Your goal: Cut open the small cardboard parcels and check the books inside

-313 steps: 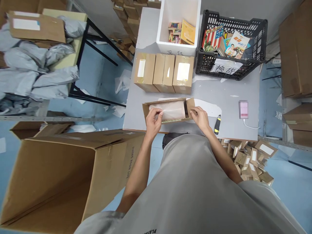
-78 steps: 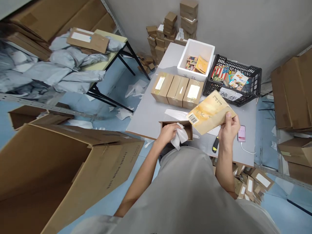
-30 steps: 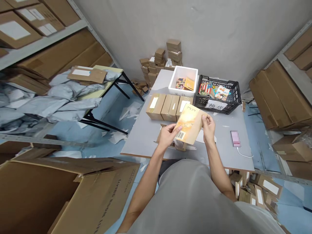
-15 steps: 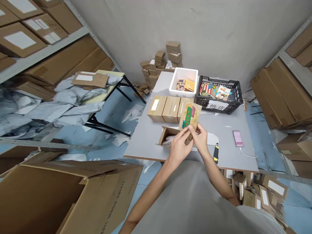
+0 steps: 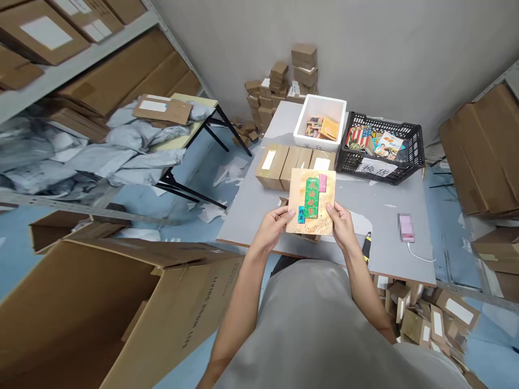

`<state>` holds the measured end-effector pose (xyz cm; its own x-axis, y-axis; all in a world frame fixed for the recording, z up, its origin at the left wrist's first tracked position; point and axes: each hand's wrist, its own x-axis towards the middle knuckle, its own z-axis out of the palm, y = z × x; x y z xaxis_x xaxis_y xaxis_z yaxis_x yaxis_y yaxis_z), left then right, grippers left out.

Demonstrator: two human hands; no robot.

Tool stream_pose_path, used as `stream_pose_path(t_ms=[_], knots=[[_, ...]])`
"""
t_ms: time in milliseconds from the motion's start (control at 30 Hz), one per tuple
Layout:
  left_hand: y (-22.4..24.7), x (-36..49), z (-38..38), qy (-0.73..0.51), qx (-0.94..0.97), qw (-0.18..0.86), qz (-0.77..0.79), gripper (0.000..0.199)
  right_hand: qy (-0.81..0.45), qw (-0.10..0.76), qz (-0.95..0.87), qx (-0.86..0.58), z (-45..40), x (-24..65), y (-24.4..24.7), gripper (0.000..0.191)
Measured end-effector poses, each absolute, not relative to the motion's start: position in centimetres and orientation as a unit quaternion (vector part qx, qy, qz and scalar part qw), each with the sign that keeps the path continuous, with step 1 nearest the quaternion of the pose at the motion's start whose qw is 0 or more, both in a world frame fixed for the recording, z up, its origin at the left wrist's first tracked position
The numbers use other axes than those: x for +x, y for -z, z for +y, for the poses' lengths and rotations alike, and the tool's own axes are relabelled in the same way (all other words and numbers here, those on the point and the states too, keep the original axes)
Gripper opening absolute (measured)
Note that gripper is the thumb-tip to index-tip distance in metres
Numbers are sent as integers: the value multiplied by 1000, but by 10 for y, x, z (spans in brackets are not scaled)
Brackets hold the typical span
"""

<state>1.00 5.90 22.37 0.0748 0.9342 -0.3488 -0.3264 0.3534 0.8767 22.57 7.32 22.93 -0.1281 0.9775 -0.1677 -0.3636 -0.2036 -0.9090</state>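
A small tan book (image 5: 311, 202) with a green, pink and blue title on its cover is held up above the front of the grey table (image 5: 243, 229). My left hand (image 5: 273, 228) pinches its left edge, and my right hand (image 5: 343, 222) grips its right edge with the thumb on the cover. Behind the book, mostly hidden, is a small open carton (image 5: 310, 237). Several closed cardboard boxes (image 5: 271, 166) stand in a row just beyond the book. To the right of my right hand lies a black and yellow box cutter (image 5: 367, 247).
At the back of the table stand a white foam box (image 5: 302, 138) and a black plastic crate (image 5: 416, 156), both with booklets inside. A phone (image 5: 406, 228) on a cable lies at right. A large open carton (image 5: 203, 302) stands on the floor at left.
The book has turned from a slant to face me squarely and come closer. My hands, close together before, have moved apart to its two side edges. The view has shifted slightly.
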Motion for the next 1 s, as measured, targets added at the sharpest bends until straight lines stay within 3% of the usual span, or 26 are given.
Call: stream_pose_path(t_ms=[100, 200, 300, 367, 467, 567, 733, 900, 1000], knots=[[-222, 2, 53, -499, 304, 633, 508, 68, -622, 512, -391, -445, 72, 212, -221, 64], [-218, -9, 48, -537, 295, 593, 524, 70, -494, 548, -425, -524, 64, 198, -219, 67], [-215, -19, 40, -571, 292, 547, 538, 69, -318, 571, -483, -583, 46, 182, -229, 50], [-213, -22, 30, -593, 296, 519, 540, 67, -276, 549, -540, -575, 32, 166, -237, 42], [-208, -20, 11, -600, 320, 502, 535, 64, -310, 486, -602, -552, 10, 134, -240, 45], [-201, -14, -12, -586, 373, 477, 539, 55, -336, 463, -594, -566, -5, 104, -231, 66], [-189, -23, -35, -542, 503, 471, 480, 39, -369, 528, -492, -586, -13, 98, -219, 50], [-177, -59, -22, -558, 419, 483, 530, 65, -467, 536, -420, -564, -22, 121, -221, 59], [-174, -75, -13, -518, 354, 609, 485, 79, -521, 530, -374, -555, -29, 124, -221, 64]])
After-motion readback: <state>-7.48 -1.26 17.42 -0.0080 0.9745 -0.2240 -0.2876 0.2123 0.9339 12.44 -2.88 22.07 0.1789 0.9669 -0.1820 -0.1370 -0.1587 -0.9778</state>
